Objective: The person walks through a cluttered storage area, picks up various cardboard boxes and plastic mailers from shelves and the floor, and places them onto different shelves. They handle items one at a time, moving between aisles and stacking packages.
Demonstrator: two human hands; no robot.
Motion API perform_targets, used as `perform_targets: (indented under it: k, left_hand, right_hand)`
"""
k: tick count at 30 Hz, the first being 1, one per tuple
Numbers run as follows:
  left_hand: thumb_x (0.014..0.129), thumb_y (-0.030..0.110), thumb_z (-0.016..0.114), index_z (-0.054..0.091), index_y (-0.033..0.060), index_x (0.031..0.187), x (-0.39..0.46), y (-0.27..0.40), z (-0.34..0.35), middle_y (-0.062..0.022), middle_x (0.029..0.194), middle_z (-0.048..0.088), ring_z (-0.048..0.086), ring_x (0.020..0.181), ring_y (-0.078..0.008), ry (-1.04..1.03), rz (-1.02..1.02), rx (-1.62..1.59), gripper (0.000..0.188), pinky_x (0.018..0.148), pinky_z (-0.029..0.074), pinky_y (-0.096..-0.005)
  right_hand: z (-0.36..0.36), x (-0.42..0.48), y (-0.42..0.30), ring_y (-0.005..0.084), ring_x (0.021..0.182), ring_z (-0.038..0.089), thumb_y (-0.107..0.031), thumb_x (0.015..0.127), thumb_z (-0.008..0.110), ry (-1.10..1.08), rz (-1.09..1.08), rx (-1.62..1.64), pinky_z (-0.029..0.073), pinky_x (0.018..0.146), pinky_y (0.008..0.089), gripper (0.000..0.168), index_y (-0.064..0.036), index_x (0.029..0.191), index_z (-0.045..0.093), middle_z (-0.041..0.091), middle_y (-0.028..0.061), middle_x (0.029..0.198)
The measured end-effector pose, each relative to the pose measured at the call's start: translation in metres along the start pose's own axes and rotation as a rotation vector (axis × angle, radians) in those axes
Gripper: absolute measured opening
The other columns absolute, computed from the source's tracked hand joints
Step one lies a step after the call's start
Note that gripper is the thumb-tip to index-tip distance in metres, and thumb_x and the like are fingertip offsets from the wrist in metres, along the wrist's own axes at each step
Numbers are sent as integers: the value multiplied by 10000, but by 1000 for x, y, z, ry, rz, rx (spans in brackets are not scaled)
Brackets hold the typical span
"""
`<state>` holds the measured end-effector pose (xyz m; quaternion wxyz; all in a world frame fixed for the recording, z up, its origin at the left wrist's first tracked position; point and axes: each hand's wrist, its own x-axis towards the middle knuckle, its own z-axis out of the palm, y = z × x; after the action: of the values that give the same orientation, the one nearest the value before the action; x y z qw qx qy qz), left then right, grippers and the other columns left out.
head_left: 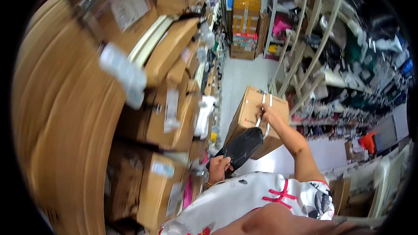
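My right hand (265, 113) grips the white strap that runs around a cardboard box (251, 104). The box hangs or stands in the aisle in front of me; whether it touches the floor cannot be told. Lower left, my left hand (219, 169) is closed on the near end of a package wrapped in black plastic (244, 145). The package slants up to the right, and its far end lies against the box's near side, just below the strap.
Shelves packed with cardboard boxes (163, 182) line the left. Metal racks (321, 45) with bagged goods stand on the right. Stacked taped cartons (245, 18) stand at the aisle's far end on the pale tiled floor (243, 73).
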<state>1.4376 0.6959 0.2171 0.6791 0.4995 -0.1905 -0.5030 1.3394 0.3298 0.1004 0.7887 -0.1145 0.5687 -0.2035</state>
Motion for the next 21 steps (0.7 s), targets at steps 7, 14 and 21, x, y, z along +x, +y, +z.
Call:
perform_targets:
  k: [7, 14, 21]
  left_hand:
    - [830, 112, 556, 516, 32, 578, 156, 43, 38, 13, 514, 434, 399, 451, -67, -92, -31, 61, 268, 475, 442, -257]
    - [814, 100, 569, 553, 25, 639, 350, 47, 68, 6, 554, 472, 415, 455, -63, 33, -79, 31, 192, 454, 441, -243]
    - [809, 93, 551, 554, -3, 627, 563, 75, 116, -4, 545, 472, 427, 449, -70, 165, -46, 150, 206, 461, 463, -254]
  right_hand:
    - [59, 81, -136, 140, 376, 290, -123, 733, 603, -13, 1, -25, 340, 433, 336, 304, -144, 563, 351, 297, -15, 477]
    - [134, 194, -261, 137, 355, 287, -139, 759, 589, 64, -24, -16, 295, 364, 306, 360, -160, 538, 305, 297, -18, 456]
    - [190, 316, -411, 137, 373, 248, -108, 734, 598, 25, 43, -106, 299, 421, 314, 320, -155, 558, 334, 275, -21, 465]
